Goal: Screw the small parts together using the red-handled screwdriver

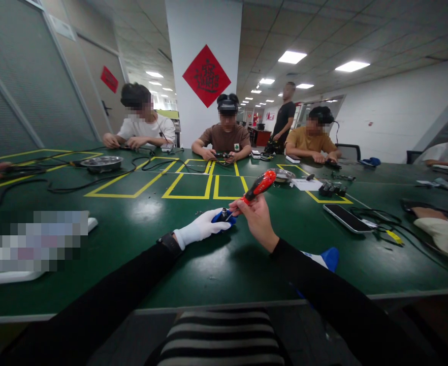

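My left hand (200, 229) wears a white glove with blue fingertips and is closed around a small black part (223, 215) with a metal top. Most of that part is hidden by the fingers, so its exact kind does not show. In my bare right hand (257, 216) is a red and black screwdriver (260, 186), gripped low on its handle. The handle tilts up to the right, while the shaft slants down to the left and meets or nearly meets the black part. Both hands are held close together above the green table.
A phone (348, 218), cables (380, 216) and several black parts (332, 189) lie to the right. Behind my right forearm is a blue and white glove (328, 258). Metal bowls (102, 163) stand farther back. A white device (37, 254) lies left. Several people sit around the green table (140, 284).
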Demonstrator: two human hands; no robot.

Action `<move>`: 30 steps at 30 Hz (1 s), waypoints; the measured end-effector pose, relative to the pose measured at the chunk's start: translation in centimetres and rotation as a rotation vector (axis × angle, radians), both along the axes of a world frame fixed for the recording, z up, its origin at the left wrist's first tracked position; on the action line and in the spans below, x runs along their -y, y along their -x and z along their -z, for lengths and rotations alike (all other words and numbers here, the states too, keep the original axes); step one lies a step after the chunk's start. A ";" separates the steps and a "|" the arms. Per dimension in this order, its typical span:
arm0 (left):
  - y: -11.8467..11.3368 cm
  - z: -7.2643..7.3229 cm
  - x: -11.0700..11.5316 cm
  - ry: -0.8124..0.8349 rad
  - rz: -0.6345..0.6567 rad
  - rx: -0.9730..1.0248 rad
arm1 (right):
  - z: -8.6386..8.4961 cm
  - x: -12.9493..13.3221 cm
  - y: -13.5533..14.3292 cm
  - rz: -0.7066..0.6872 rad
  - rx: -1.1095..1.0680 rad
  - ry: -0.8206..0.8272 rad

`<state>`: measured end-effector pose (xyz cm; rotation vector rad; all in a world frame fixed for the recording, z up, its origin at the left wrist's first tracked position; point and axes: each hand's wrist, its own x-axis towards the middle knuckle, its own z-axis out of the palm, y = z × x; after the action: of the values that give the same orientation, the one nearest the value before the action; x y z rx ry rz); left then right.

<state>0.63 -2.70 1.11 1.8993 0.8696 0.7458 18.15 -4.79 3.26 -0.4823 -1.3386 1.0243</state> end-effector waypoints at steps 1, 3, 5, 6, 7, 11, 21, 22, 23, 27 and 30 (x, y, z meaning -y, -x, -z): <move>0.0 0.1 -0.1 -0.008 -0.003 -0.005 | 0.0 0.0 -0.1 -0.015 -0.008 0.005; 0.1 0.3 -0.3 -0.013 -0.006 -0.007 | -0.1 0.0 -0.1 -0.067 -0.036 0.017; 0.2 0.5 -0.4 -0.010 0.001 0.003 | -0.1 0.1 -0.1 -0.118 -0.061 0.027; 0.2 0.5 -0.4 -0.008 0.006 0.009 | -0.1 0.1 -0.1 -0.133 -0.067 0.029; 0.3 0.6 -0.4 -0.007 0.011 0.014 | -0.1 0.1 -0.1 -0.138 -0.066 0.030; 0.3 0.7 -0.5 -0.012 0.015 0.022 | -0.1 0.0 0.0 -0.117 -0.041 0.044; 0.2 0.6 -0.4 0.012 -0.010 0.005 | -0.1 -0.1 0.0 -0.074 -0.023 0.037; 0.2 0.6 -0.4 0.012 -0.005 0.010 | 0.0 0.0 0.0 -0.093 -0.025 0.034; 0.2 0.6 -0.4 0.007 0.002 0.017 | 0.0 0.1 -0.1 -0.116 -0.029 0.028; 0.2 0.6 -0.4 -0.005 0.013 0.032 | 0.1 0.4 -0.2 -0.147 -0.019 0.003; 0.1 0.5 -0.3 -0.002 0.004 0.021 | 0.0 0.5 -0.1 -0.113 0.008 -0.013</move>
<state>0.50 -2.37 0.61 1.8915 0.8523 0.7630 18.23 -5.25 3.26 -0.4048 -1.3914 1.1066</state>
